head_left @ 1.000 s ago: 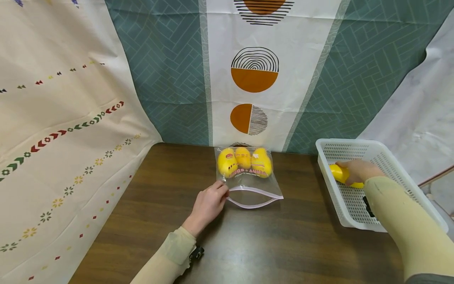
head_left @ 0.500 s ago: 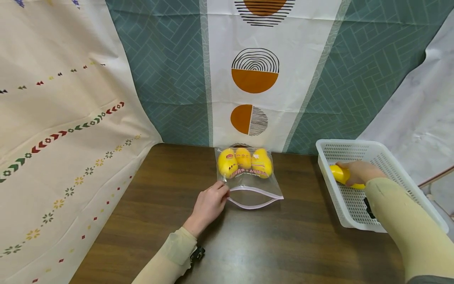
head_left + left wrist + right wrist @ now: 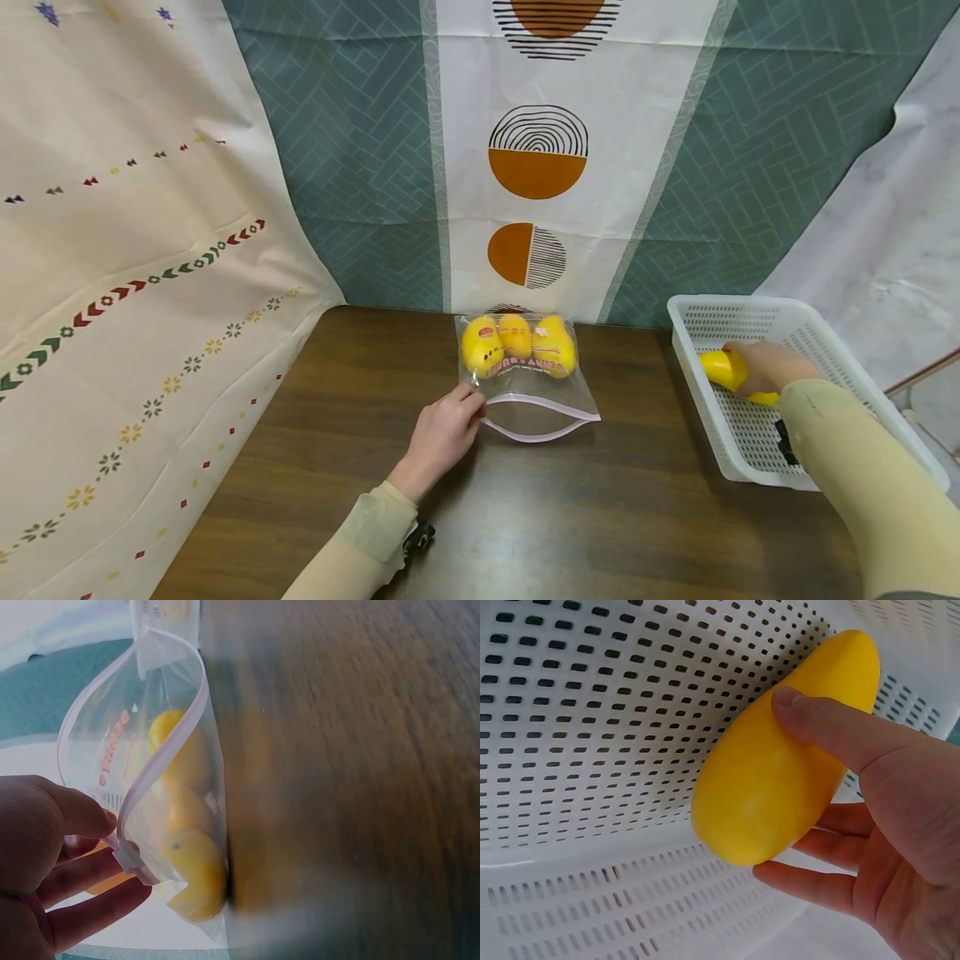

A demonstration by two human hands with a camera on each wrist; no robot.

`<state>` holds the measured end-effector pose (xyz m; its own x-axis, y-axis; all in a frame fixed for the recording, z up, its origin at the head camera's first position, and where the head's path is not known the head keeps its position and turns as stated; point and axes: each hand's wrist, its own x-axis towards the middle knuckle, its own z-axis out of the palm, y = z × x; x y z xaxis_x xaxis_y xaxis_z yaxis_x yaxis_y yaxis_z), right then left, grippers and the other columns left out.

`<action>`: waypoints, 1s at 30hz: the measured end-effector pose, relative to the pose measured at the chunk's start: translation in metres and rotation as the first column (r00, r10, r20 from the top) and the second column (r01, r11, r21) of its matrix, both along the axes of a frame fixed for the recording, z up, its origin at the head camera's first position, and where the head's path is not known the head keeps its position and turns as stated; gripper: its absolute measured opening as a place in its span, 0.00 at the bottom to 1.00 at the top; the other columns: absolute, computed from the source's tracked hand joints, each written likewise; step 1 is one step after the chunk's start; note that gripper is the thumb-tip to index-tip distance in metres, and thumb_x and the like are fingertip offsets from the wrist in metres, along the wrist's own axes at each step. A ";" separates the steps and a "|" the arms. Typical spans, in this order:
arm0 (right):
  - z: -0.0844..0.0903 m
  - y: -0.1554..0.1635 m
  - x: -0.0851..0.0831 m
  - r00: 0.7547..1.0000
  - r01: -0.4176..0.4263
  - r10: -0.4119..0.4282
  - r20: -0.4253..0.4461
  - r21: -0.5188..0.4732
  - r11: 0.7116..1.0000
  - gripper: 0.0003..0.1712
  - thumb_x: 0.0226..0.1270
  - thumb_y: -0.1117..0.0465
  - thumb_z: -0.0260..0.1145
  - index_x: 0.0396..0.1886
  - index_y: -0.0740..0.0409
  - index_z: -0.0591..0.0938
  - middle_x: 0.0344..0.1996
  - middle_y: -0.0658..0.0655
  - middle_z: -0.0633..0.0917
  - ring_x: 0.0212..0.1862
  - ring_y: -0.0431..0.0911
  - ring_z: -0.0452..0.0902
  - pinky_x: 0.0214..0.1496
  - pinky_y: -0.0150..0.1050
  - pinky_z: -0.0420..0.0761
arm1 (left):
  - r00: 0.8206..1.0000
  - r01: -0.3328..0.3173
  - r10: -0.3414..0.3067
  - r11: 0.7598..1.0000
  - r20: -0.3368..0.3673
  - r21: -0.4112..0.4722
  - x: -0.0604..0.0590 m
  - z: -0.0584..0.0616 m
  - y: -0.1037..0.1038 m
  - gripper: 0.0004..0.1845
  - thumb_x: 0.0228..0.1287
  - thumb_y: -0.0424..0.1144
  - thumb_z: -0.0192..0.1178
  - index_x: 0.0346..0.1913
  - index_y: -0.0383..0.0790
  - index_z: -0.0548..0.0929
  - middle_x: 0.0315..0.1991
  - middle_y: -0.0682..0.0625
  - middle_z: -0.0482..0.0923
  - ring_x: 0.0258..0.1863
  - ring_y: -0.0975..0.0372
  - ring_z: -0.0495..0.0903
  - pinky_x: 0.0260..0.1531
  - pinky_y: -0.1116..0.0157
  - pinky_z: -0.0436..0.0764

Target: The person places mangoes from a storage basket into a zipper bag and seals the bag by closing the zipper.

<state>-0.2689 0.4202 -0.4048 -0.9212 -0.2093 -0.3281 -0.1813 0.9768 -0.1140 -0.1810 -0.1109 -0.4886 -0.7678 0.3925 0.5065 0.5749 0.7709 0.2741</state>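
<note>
My left hand (image 3: pixel 442 429) pinches the left end of the zip of a clear zip bag (image 3: pixel 525 392) lying on the table. The bag's mouth (image 3: pixel 161 761) gapes, and several yellow fruits (image 3: pixel 514 335) lie at its far end. Over at the right, my right hand (image 3: pixel 772 367) is inside a white plastic basket (image 3: pixel 705 417). It grips a long, smooth yellow fruit (image 3: pixel 780 765), thumb on top and fingers round the other side. The fruit tapers at one end; its exact kind is unclear. The right hand covers its middle in the head view.
The brown wooden table (image 3: pixel 570 525) reaches back to a patterned cloth (image 3: pixel 367 167) hanging behind it. Another cloth (image 3: pixel 187 333) slopes along the left side. Beside my right wrist, a small black object (image 3: pixel 785 442) shows in the basket.
My right hand has shifted slightly to the right in the basket along with the yellow fruit. The left hand keeps its pinch on the bag, almost still.
</note>
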 end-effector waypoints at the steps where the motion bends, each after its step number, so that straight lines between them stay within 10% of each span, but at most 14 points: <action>1: 0.001 0.001 0.001 1.000 -0.003 0.003 -0.005 -0.002 1.000 0.48 0.54 0.60 0.84 0.71 0.72 0.71 0.46 0.72 0.84 0.43 0.63 0.76 0.53 0.68 0.77 | 1.000 0.002 -0.002 1.000 0.003 0.000 0.000 0.000 0.000 0.11 0.59 0.28 0.78 0.34 0.43 0.85 0.34 0.52 0.78 0.26 0.63 0.76 0.25 0.65 0.82; 30: 0.009 0.027 0.045 0.988 -0.012 -0.008 -0.157 -0.122 0.992 0.52 0.56 0.54 0.84 0.75 0.70 0.68 0.52 0.74 0.83 0.45 0.64 0.78 0.54 0.73 0.76 | 1.000 0.013 -0.014 0.999 0.021 0.039 0.001 -0.006 0.011 0.09 0.60 0.29 0.78 0.35 0.43 0.86 0.34 0.52 0.78 0.25 0.62 0.76 0.25 0.62 0.82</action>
